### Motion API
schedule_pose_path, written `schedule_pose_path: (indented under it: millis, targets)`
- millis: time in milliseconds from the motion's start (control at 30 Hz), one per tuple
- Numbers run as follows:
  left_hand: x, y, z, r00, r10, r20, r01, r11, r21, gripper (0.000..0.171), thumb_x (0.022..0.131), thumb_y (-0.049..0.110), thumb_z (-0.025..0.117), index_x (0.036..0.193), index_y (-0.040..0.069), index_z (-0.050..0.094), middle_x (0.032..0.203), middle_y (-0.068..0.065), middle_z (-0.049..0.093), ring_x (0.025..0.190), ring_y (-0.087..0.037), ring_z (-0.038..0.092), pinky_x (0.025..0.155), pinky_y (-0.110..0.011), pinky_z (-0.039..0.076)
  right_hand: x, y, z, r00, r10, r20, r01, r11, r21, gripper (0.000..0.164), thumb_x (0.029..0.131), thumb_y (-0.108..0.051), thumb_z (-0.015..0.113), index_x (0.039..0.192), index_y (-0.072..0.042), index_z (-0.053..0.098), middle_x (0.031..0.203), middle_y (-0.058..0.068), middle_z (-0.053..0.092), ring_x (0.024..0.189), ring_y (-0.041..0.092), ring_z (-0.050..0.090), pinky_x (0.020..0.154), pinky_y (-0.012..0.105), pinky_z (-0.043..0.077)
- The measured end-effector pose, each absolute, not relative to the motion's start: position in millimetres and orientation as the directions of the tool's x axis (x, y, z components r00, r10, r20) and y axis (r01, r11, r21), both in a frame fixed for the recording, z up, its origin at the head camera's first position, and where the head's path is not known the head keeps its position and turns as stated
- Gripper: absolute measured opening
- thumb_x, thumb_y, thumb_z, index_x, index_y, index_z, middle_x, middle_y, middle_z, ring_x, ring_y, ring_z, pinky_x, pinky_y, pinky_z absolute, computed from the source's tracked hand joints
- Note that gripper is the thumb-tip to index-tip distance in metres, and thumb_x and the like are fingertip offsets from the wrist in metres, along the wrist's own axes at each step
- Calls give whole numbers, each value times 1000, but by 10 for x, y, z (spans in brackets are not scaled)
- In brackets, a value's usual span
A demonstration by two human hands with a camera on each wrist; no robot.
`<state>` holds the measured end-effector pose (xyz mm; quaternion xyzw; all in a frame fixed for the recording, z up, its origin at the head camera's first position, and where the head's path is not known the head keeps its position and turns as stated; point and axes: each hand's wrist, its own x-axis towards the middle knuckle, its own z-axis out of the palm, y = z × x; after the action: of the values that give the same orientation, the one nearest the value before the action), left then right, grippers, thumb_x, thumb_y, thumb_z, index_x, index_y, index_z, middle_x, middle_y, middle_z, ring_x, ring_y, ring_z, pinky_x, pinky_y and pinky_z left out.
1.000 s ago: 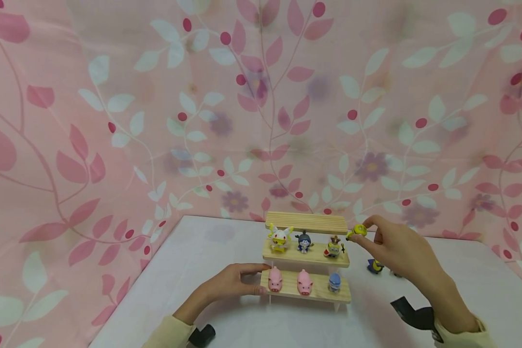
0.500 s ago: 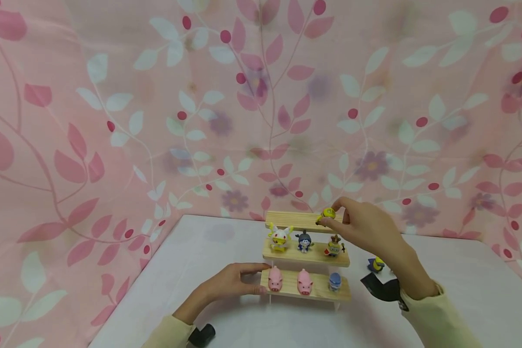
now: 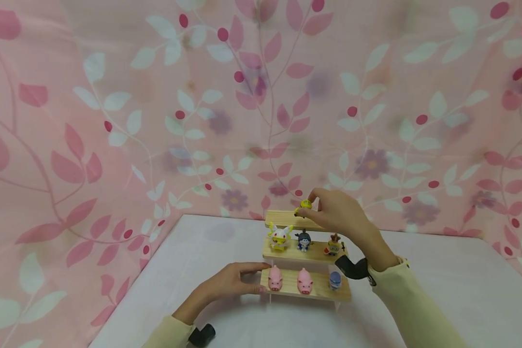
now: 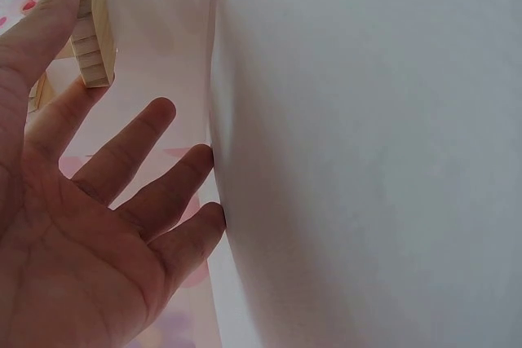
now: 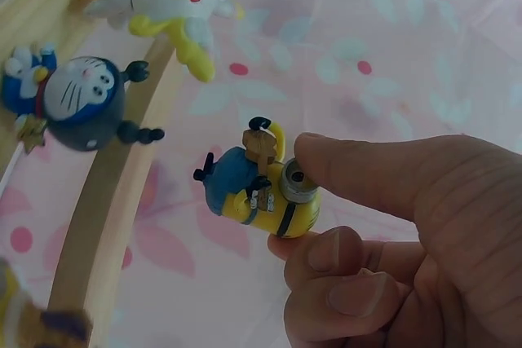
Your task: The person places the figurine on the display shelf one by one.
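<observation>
My right hand (image 3: 341,210) pinches a small Minion figurine (image 5: 273,189), yellow with blue overalls and a tiny guitar, between thumb and fingers. It hovers over the top board of a three-step wooden display stand (image 3: 280,218). My left hand (image 3: 228,282) holds the left end of the lowest board (image 4: 94,46) between thumb and index finger, the other fingers spread. On the middle step stand a white-and-yellow eared figurine (image 3: 279,238), a dark-blue figurine with a whiskered face (image 3: 303,241) and a crowned figurine (image 3: 333,245). Below are two pink pigs (image 3: 275,279) and a blue figurine (image 3: 335,281).
The stand rests on a white-covered table (image 3: 226,241) on clear supports. A pink floral cloth (image 3: 156,121) hangs behind and at the sides. My right forearm (image 3: 404,290) crosses over the table to the right of the stand.
My right hand has carried the Minion figurine leftward from beside the stand to over its top board. The right forearm now covers the figurine on the table at right. My left hand stays put.
</observation>
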<state>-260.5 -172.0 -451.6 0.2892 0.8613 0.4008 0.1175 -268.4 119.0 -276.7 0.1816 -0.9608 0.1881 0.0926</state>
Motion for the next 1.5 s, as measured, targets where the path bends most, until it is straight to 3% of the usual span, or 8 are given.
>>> schedule_pose_path:
  millis: [400,700,1000,1500]
  targets:
    - [-2587,-1733,-4480,-795,606,34,419,508,753,56,87,46,74,138,31,59,136,12,57,127,-16,51,105,-43,42,-2852,870,-2766,-905,-366,216,-421,836,-352,43,90,-47,69,110,-9,67,76,0,60,64,17,54,54,32,45]
    - [-2600,-1727,-4489,-781,621,59,440,482,757,56,87,45,74,139,31,58,137,13,56,128,-15,50,106,-41,42,-2923,714,-2784,-902,-392,184,-432,839,-332,43,90,-44,71,111,-7,67,59,0,55,56,16,51,52,30,45]
    - [-2606,-1719,-4503,-788,615,33,419,497,760,56,87,46,74,139,30,58,137,14,56,129,-15,50,107,-46,40,-2989,660,-2858,-912,-369,180,-406,871,-275,38,89,-43,71,108,-10,67,90,3,68,72,18,58,62,36,51]
    - [-2600,-1718,-4494,-793,608,28,409,498,765,56,87,46,75,138,30,59,136,15,56,128,-14,50,107,-46,40,-3003,640,-2886,-916,-364,172,-400,870,-289,39,92,-43,67,112,-9,65,91,2,66,70,18,56,59,33,47]
